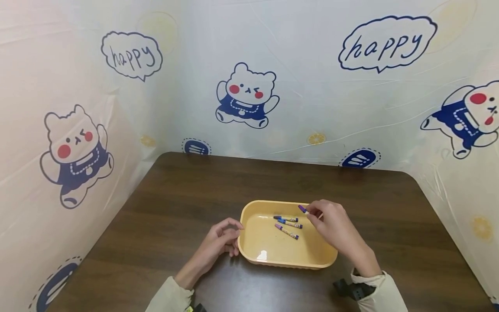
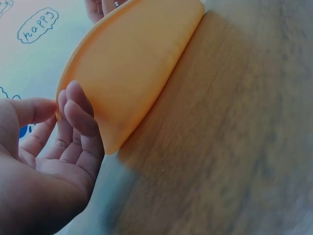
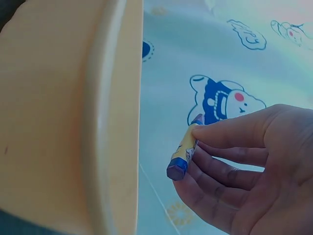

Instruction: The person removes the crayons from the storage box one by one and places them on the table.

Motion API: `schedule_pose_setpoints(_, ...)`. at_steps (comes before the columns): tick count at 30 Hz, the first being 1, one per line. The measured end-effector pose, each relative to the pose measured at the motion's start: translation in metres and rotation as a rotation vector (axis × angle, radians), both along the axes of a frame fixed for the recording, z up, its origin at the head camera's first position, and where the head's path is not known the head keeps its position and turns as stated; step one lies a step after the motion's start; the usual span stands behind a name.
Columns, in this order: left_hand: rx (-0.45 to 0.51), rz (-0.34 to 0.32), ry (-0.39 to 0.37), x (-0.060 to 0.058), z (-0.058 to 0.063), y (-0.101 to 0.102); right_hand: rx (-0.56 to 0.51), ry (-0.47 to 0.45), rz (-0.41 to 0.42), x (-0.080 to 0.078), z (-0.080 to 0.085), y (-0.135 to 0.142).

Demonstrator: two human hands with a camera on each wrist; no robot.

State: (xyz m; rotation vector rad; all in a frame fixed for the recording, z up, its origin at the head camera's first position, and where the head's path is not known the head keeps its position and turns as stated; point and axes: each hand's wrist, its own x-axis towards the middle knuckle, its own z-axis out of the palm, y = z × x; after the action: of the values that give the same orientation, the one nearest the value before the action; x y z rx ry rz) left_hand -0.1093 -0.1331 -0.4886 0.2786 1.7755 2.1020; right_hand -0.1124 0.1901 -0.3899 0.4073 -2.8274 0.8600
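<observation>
A yellow plastic tray [image 1: 265, 247] stands on the table, with a black crayon [image 1: 288, 219], a blue crayon [image 1: 292, 224] and a pink-purple crayon [image 1: 287, 232] lying in it. At the tray's left end, my left hand [image 1: 220, 238] grips the rim, fingertips against the wall in the left wrist view. Above the tray's back right part, my right hand [image 1: 331, 223] pinches a purple crayon [image 3: 183, 149] between thumb and fingers. Its wrapper is yellow with blue bands, and its dark purple butt faces the camera in the right wrist view.
The dark brown wooden table [image 1: 195, 186] extends around the tray on all sides. Behind and beside it hangs a pale sheet [image 1: 304, 99] printed with bears and "happy" bubbles. A black strap [image 1: 354, 289] is around the right wrist, by the light sleeve [image 1: 383, 297].
</observation>
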Motion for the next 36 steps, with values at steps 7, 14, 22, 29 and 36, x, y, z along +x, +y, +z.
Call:
schedule_pose_setpoints(7, 0.011, -0.015, 0.014, -0.001, -0.001, -0.001, -0.022, 0.038, -0.026, 0.006, 0.001, 0.019)
schedule_pose_setpoints(14, 0.002, -0.004, -0.004, -0.001, 0.0, -0.002, -0.086, 0.092, -0.089, 0.019, 0.002, 0.039)
schedule_pose_setpoints(22, 0.01, -0.015, 0.005, -0.001, -0.002, -0.002, -0.134, 0.188, -0.22, 0.031, -0.017, 0.075)
schedule_pose_setpoints(29, 0.006, -0.015, 0.004, -0.002, -0.001, -0.002, -0.157, 0.134, -0.371, 0.032, -0.048, 0.106)
schedule_pose_setpoints(36, 0.004, -0.009, 0.001, 0.0, -0.001, -0.002, -0.137, 0.04, -0.443, 0.025, -0.077, 0.117)
